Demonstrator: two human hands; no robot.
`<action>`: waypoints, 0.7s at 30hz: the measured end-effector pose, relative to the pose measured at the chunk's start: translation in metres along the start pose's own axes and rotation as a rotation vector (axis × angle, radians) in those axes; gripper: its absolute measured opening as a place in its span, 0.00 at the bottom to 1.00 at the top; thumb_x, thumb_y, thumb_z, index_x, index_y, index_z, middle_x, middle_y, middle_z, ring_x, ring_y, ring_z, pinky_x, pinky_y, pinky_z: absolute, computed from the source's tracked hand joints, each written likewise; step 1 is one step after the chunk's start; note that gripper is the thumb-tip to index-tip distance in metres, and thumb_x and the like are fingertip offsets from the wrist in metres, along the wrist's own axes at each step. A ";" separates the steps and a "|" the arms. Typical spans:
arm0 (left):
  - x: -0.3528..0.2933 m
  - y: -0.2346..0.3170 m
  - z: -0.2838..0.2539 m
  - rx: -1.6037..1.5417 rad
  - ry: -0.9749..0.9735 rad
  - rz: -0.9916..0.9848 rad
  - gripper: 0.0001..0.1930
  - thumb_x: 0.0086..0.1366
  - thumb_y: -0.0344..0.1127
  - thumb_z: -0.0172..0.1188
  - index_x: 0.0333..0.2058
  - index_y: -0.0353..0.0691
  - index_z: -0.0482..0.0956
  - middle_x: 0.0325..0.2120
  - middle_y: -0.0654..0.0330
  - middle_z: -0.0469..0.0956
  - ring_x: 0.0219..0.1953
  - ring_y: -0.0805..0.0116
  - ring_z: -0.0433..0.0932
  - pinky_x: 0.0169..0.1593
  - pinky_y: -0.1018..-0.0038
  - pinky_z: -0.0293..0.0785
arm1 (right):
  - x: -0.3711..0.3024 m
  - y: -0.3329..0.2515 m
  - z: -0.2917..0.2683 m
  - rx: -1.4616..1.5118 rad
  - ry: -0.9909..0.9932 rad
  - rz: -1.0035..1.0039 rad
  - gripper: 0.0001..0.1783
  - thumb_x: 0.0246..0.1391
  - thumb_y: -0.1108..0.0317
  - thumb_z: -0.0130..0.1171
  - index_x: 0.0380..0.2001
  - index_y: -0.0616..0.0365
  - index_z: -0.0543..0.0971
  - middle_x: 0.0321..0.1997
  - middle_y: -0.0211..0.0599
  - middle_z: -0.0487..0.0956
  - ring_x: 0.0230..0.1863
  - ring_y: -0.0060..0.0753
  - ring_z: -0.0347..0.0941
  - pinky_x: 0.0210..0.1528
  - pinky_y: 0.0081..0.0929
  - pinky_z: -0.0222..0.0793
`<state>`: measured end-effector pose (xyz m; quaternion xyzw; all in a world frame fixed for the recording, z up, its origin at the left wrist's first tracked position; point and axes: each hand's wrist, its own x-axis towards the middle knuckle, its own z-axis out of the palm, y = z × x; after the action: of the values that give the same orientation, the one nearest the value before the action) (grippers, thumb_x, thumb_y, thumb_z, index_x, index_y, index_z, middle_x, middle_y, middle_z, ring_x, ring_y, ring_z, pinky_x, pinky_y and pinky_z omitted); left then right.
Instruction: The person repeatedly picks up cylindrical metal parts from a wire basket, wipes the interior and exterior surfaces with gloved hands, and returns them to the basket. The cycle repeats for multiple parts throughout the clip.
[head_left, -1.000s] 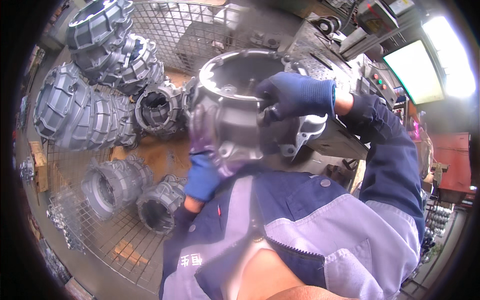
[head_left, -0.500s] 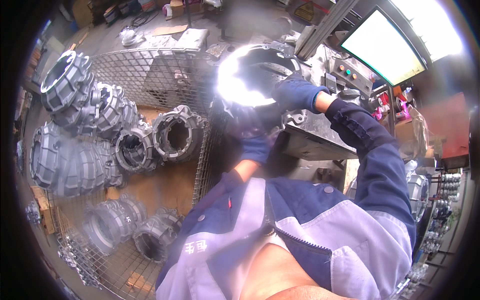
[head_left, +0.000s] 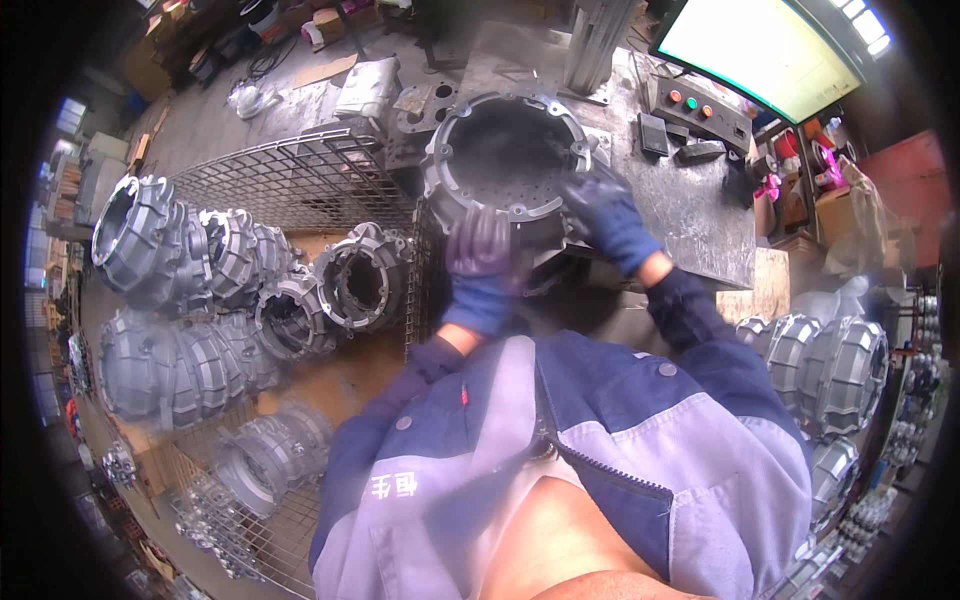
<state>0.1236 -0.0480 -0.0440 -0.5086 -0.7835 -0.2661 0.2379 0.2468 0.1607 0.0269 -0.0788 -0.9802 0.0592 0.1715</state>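
A round grey metal housing [head_left: 440, 180] with a wide, flanged opening sits at the edge of the workbench in front of me. My left hand [head_left: 482, 248], in a dark-palmed blue glove, lies against its near left side. The fingers of that hand are stretched out, slightly blurred. Across the opening, my right hand [head_left: 606, 212], gloved alike, has its fingers curled over the right rim of the housing. Its fingertips are partly lost in the dark glove. The bottom inside the housing is dark and dotted with small spots.
Left of me stands a wire mesh cage [head_left: 290, 165] holding several stacked grey housings [head_left: 362, 278]. A button box [head_left: 700, 108] and a lit screen [head_left: 755, 55] are at the back right of the workbench [head_left: 700, 220]. More housings [head_left: 835, 370] stand behind my right arm.
My view has shifted, and the bright glare on the housing is gone. My left hand has come up from below onto its near side. The right hand remains at the right rim.
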 end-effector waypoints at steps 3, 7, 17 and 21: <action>0.045 -0.027 -0.009 -0.013 -0.282 0.132 0.39 0.53 0.65 0.65 0.59 0.48 0.75 0.61 0.55 0.71 0.66 0.51 0.66 0.71 0.53 0.56 | -0.058 -0.027 0.014 0.300 -0.135 0.645 0.22 0.50 0.54 0.70 0.43 0.56 0.82 0.41 0.48 0.83 0.44 0.46 0.81 0.46 0.37 0.74; 0.080 -0.049 -0.001 -0.161 -0.811 0.090 0.33 0.48 0.61 0.70 0.50 0.49 0.82 0.51 0.50 0.78 0.60 0.49 0.72 0.72 0.52 0.53 | -0.085 -0.042 0.078 0.824 -0.335 1.100 0.26 0.58 0.51 0.65 0.53 0.58 0.80 0.52 0.52 0.82 0.51 0.49 0.80 0.50 0.37 0.73; 0.086 -0.076 0.004 -0.365 -0.597 0.247 0.22 0.44 0.56 0.74 0.23 0.43 0.81 0.24 0.50 0.77 0.33 0.46 0.76 0.40 0.56 0.68 | -0.070 -0.092 0.130 1.260 -0.109 1.223 0.14 0.64 0.64 0.56 0.45 0.63 0.81 0.42 0.44 0.84 0.42 0.38 0.81 0.43 0.33 0.77; 0.087 -0.075 0.003 -0.360 -0.619 0.228 0.22 0.44 0.57 0.75 0.22 0.44 0.81 0.23 0.50 0.77 0.32 0.46 0.76 0.40 0.56 0.68 | -0.062 -0.102 0.122 1.683 0.115 1.360 0.17 0.67 0.61 0.53 0.47 0.64 0.81 0.42 0.45 0.83 0.41 0.38 0.81 0.41 0.34 0.78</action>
<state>0.0214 -0.0134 -0.0032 -0.6826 -0.6974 -0.2052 -0.0753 0.2488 0.0391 -0.0933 -0.4658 -0.3667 0.7918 0.1474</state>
